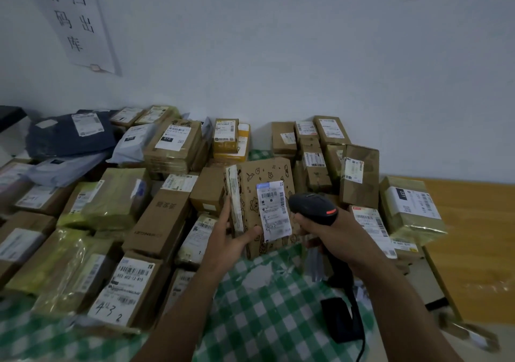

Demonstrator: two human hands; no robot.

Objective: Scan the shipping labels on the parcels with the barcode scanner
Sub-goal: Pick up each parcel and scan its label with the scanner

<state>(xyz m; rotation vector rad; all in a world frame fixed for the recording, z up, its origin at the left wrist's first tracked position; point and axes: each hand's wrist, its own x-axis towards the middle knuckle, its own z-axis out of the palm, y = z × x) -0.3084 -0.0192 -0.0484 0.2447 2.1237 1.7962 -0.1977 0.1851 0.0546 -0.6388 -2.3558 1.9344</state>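
Note:
A brown cardboard parcel printed with cartoon bears stands tilted upright at the middle of the table, its white shipping label facing me. My left hand grips its lower left edge, thumb across the front. In my right hand is a black barcode scanner with a red stripe, its head right beside the label's right edge and pointing left at it. The scanner's black cable hangs down under my right wrist.
Several labelled boxes and poly bags cover the table left, back and right. A green checked tablecloth shows in front. A bare wooden surface lies at far right. A white wall with a paper sign is behind.

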